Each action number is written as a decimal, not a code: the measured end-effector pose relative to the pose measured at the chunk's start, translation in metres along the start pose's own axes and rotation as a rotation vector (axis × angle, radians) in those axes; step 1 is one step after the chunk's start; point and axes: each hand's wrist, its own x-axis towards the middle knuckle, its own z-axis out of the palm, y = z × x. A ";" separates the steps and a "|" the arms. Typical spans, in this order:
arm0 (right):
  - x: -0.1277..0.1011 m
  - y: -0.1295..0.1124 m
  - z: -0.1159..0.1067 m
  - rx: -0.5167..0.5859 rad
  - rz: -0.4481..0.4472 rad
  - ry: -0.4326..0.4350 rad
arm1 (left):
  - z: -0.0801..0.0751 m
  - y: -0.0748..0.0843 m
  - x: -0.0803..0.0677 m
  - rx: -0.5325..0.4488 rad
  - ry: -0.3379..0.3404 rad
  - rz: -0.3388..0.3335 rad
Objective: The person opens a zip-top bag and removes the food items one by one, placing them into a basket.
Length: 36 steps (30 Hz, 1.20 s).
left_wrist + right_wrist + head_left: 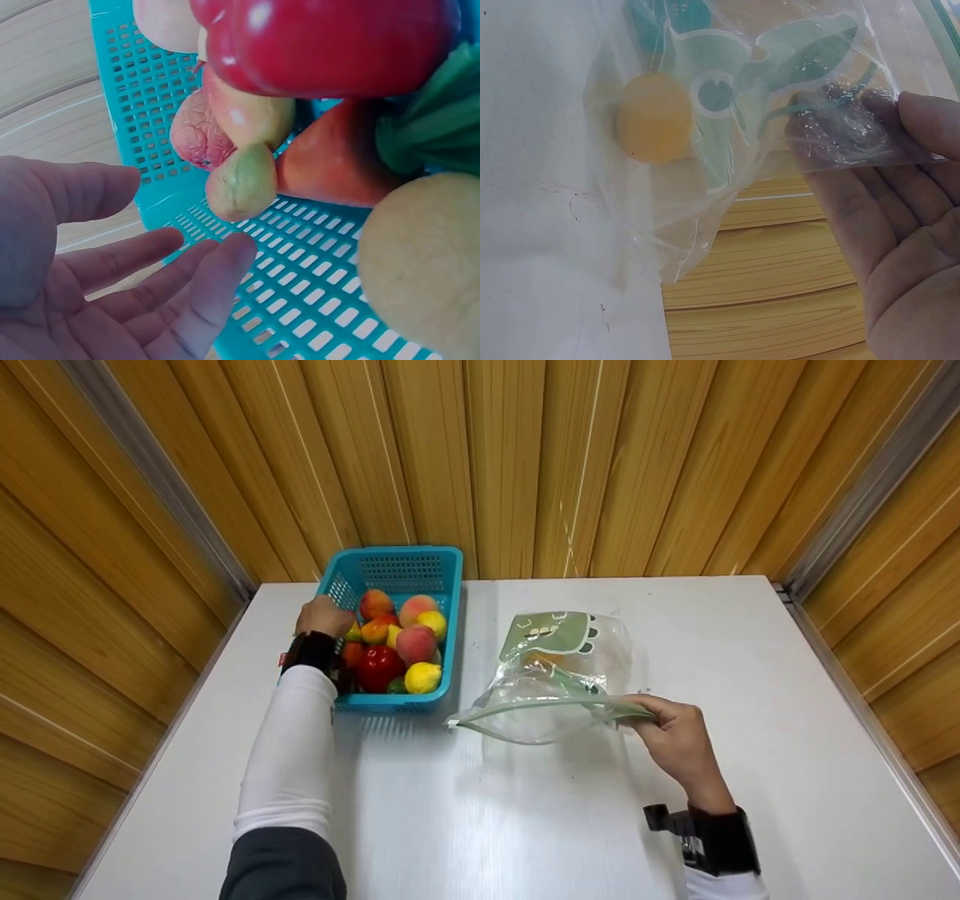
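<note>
My left hand (pixel 325 617) reaches in over the left side of a teal plastic basket (pixel 390 701) full of fruit and vegetables. In the left wrist view its fingers are spread with nothing between them. Their tips are close to a small yellow-green fruit (pixel 241 184), beside a wrinkled reddish fruit (pixel 199 131) and a carrot (pixel 330 157). My right hand (pixel 675 735) pinches the right end of the mouth of a clear zip bag (pixel 525 686) between thumb and fingers. The bag's mouth gapes toward me. Inside, an orange round thing (pixel 174 118) shows through the plastic in the right wrist view.
A red bell pepper (pixel 380 668), peaches (pixel 416 643) and lemons (pixel 423 678) lie in the basket. Basket and bag rest on a white table (pixel 525 825), the basket left of the bag. Wood-patterned walls (pixel 502 465) stand behind and at both sides.
</note>
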 end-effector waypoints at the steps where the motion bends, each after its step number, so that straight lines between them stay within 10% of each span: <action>1: 0.000 0.000 0.000 -0.005 -0.001 -0.001 | -0.001 0.000 -0.001 0.000 0.003 0.010; 8: 0.000 0.000 0.000 -0.002 0.003 -0.005 | -0.005 0.012 -0.011 0.034 0.037 0.139; 14: 0.000 0.000 0.000 0.005 0.005 -0.003 | -0.006 0.038 -0.034 0.005 0.113 0.378; 36: 0.000 0.001 0.002 0.000 0.008 0.019 | 0.037 0.099 -0.189 -0.093 0.145 0.930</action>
